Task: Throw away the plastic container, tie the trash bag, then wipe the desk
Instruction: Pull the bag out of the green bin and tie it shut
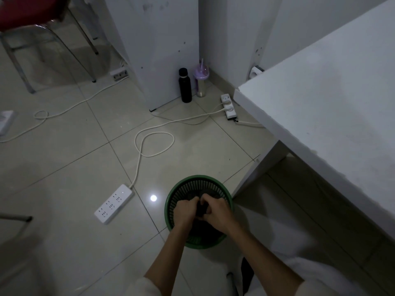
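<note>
A green mesh trash basket (193,182) stands on the tiled floor beside the desk leg. A black trash bag (201,210) sits inside it, its top gathered into a bunch. My left hand (185,211) and my right hand (218,212) are both over the basket, fingers curled round the bunched bag top between them. The white desk (333,97) fills the right side. The plastic container is hidden from view.
A white power strip (113,203) lies on the floor left of the basket, its cord looping away. Another strip (228,106) lies by the desk corner. A black bottle (185,85) and a purple tumbler (201,80) stand by a white cabinet. A red chair (32,16) is far left.
</note>
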